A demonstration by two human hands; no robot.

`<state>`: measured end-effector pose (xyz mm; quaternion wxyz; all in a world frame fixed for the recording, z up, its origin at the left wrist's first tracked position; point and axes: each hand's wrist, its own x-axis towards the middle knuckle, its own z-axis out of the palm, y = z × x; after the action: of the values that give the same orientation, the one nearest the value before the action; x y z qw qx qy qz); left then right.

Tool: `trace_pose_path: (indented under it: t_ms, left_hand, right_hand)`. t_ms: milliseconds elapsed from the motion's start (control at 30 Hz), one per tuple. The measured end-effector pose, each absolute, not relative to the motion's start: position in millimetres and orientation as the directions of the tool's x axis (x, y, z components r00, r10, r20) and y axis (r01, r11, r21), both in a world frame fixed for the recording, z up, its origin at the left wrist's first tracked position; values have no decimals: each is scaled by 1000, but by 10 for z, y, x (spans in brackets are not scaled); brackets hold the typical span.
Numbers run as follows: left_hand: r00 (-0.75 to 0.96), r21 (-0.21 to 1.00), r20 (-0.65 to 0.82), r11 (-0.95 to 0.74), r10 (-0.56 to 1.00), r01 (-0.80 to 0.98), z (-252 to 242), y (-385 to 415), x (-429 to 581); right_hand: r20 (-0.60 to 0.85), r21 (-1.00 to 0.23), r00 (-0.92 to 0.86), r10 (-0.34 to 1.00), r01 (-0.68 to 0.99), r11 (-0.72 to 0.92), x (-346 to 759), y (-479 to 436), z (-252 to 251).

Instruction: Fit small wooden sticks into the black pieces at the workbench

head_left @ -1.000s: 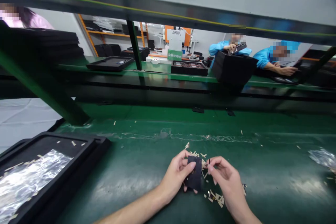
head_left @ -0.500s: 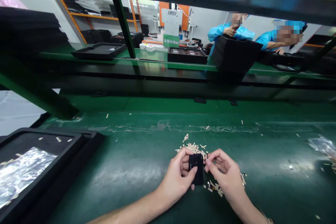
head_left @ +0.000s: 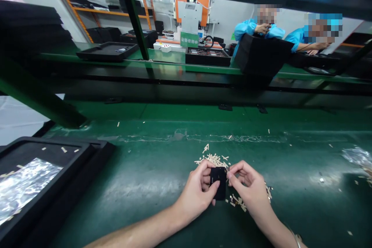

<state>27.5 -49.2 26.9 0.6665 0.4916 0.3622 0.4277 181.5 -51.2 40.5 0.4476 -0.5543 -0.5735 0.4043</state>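
My left hand [head_left: 199, 188] grips a small flat black rectangular part [head_left: 220, 190], thumb on its face and fingers behind its left side. At the part's upper right edge, my right hand [head_left: 247, 186] has thumb and forefinger pinched together. A thin dark sliver [head_left: 228, 168] shows at those fingertips, too small to name. Behind the part lies a loose pile of small cream-coloured strips [head_left: 213, 159]. More strips [head_left: 238, 202] are scattered under and beside my right hand.
A black tray [head_left: 87, 155] with a silvery plastic bag [head_left: 31, 186] stands at left on the green table [head_left: 139, 193]. Clear plastic [head_left: 356, 157] lies at right. Beyond a dark ledge, two people in blue work near a black box [head_left: 263, 56]. A green post [head_left: 35, 93] rises at left.
My right fingertips have come in closer against the upper right edge of the black part. The left hand keeps its hold. The whole view has shifted slightly.
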Motion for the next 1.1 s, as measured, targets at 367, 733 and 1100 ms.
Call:
trace_pose_path:
  t_ms: [367, 733, 1100]
  left_hand:
    - [372, 955, -69, 169, 926, -243, 293, -480, 268]
    - [392, 940, -79, 199, 917, -277, 309, -483, 259]
    - [403, 921, -108, 244, 909, -304, 366, -467, 264]
  right_hand:
    - [-3, -985, 4, 1000, 174, -4, 1797, -478, 476]
    - [-68, -986, 30, 997, 152, -72, 1779, -472, 494]
    - [-70, -984, 35, 997, 159, -75, 1774, -474, 482]
